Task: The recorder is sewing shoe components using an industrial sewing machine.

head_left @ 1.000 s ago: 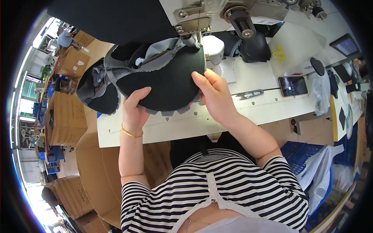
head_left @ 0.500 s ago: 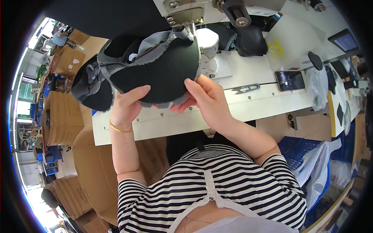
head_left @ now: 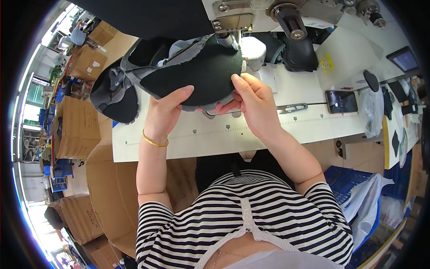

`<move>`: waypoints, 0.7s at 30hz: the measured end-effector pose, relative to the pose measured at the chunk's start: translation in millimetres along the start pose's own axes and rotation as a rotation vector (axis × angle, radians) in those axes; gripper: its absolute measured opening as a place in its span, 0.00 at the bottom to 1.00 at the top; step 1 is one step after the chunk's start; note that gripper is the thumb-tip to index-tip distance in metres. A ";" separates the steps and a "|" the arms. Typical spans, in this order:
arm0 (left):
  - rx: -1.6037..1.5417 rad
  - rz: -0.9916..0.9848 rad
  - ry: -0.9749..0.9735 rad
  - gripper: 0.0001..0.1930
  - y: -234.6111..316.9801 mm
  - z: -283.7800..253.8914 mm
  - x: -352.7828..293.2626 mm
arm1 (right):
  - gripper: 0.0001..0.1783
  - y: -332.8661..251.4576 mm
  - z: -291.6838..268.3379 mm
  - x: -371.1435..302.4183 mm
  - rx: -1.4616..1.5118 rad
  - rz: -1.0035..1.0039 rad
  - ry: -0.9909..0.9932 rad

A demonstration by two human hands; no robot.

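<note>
A curved black fabric piece (head_left: 192, 74) with a grey scalloped edge lies under the presser foot (head_left: 227, 41) of a sewing machine (head_left: 235, 21). At its near edge my left hand (head_left: 166, 112) is closed, thumb on top and fingers beneath. My right hand (head_left: 260, 105) pinches the right edge just in front of the presser foot, its thumb pressed on the black face. More black and grey pieces (head_left: 117, 98) hang together off to the left, joined or bunched with the held piece; I cannot tell which. The fingertips under the fabric are partly hidden.
Thread snips (head_left: 292, 108) lie right of my right hand, with a phone (head_left: 341, 102) beyond them. Stacked black pieces (head_left: 299, 54) sit behind the machine bed. A ruler scale runs along the white table (head_left: 179, 145). Cardboard boxes (head_left: 78, 127) stand left; a blue crate (head_left: 342, 181) stands right.
The view has shifted slightly. Both hands have moved forward toward the machine with the fabric, keeping their grips. Metal fittings in the tabletop now show below the fabric.
</note>
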State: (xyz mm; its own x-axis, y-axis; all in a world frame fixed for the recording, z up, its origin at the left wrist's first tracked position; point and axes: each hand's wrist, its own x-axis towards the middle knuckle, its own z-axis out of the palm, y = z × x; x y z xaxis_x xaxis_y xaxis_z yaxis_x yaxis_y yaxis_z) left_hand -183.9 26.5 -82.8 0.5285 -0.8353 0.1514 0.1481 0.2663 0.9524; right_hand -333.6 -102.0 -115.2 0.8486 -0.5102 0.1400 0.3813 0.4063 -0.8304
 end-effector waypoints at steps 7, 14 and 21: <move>0.007 0.059 0.096 0.14 -4.7 20.2 0.6 | 0.16 -1.7 0.0 2.0 0.006 -0.028 0.000; 0.184 0.103 0.115 0.16 -8.2 29.4 2.7 | 0.15 -5.3 -3.2 6.4 -0.037 -0.015 0.048; 0.219 0.161 0.197 0.13 -17.2 36.9 6.3 | 0.15 -8.1 -3.0 6.7 -0.111 -0.025 0.046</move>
State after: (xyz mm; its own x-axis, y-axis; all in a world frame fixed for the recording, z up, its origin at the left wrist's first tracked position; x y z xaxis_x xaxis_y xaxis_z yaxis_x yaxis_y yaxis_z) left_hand -214.0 -1.1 -88.5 0.6854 -0.6759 0.2709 -0.1224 0.2598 0.9579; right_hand -332.0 -111.0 -109.1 0.8205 -0.5544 0.1390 0.3572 0.3075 -0.8819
